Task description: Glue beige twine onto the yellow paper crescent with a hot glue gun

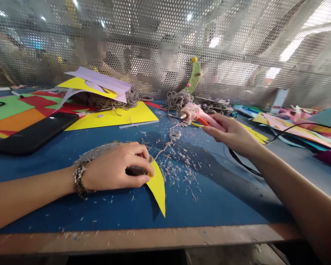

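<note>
My left hand point(124, 165) pinches a curved, pointed piece of yellow paper point(158, 184) by its upper part, low over the blue table. Partly hidden behind that hand lies a grey, fuzzy-looking piece point(98, 151). A strand of grey yarn point(165, 147) trails from near the yellow paper toward the back of the table. Around its handle, my right hand point(231, 132) grips a pink hot glue gun point(206, 117) with an orange trigger. Its metal nozzle points left, away from the yellow paper.
Yarn scraps litter the blue tabletop point(209, 206). A black phone point(35, 134) lies left, near coloured paper sheets point(132, 116). Yarn bundles point(179, 100) and a green crescent decoration point(195, 75) stand before a perforated metal screen point(143, 44). A black cord point(245, 165) runs beneath my right arm.
</note>
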### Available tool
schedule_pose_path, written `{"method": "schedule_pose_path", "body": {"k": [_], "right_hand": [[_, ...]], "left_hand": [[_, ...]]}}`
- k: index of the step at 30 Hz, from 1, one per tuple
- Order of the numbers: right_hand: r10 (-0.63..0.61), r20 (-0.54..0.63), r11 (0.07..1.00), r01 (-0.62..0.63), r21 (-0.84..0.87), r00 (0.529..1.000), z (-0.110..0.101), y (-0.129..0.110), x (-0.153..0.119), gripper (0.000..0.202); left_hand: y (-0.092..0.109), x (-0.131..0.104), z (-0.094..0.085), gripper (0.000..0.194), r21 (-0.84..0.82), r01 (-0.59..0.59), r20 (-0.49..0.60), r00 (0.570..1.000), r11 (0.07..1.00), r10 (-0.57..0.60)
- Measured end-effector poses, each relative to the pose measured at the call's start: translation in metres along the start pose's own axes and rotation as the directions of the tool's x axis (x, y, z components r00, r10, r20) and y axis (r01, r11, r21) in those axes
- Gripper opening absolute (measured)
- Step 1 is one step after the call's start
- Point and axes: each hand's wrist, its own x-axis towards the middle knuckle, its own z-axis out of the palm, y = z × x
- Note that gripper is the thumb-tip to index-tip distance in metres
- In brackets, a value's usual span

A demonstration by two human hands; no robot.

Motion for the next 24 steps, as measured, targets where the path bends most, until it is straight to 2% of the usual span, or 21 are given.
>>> {"method": "schedule_pose_path", "body": {"k": [2, 4, 8, 12, 15, 20, 24], "right_hand": [[0.055, 0.071, 0.998, -0.058, 0.034, 0.996, 0.001, -0.002, 0.000, 0.042], [0.055, 0.094, 0.997, -0.061, 0.052, 0.994, 0.003, -0.005, -0.001, 0.042], [-0.006, 0.086, 1.000, 0.005, 0.018, 0.996, 0.004, -0.010, -0.003, 0.042], [-0.134, 0.092, 0.990, 0.138, -0.039, 0.987, 0.006, -0.013, -0.008, 0.041], [-0.229, 0.082, 0.966, 0.237, -0.102, 0.970, 0.010, -0.016, -0.012, 0.040], [-0.320, 0.119, 0.930, 0.335, -0.153, 0.940, 0.016, -0.024, -0.017, 0.030], [-0.322, 0.115, 0.926, 0.338, -0.168, 0.940, 0.017, -0.026, -0.018, 0.026]], "left_hand": [[0.000, -0.001, 0.000, 0.014, -0.021, -0.005, -0.031, 1.000, 1.000, 0.004], [0.000, -0.001, -0.001, 0.017, -0.044, 0.006, -0.060, 0.998, 0.999, -0.008], [-0.003, -0.003, -0.002, 0.019, -0.028, 0.020, -0.113, 0.993, 0.999, -0.023], [-0.007, -0.005, -0.003, 0.019, 0.110, -0.007, -0.148, 0.989, 0.994, 0.023], [-0.011, -0.006, -0.005, 0.018, 0.192, -0.075, -0.110, 0.989, 0.979, 0.098], [-0.017, -0.005, -0.010, 0.023, 0.166, -0.241, 0.029, 0.970, 0.956, 0.240], [-0.019, -0.004, -0.010, 0.025, 0.187, -0.233, 0.027, 0.972, 0.954, 0.232]]}}
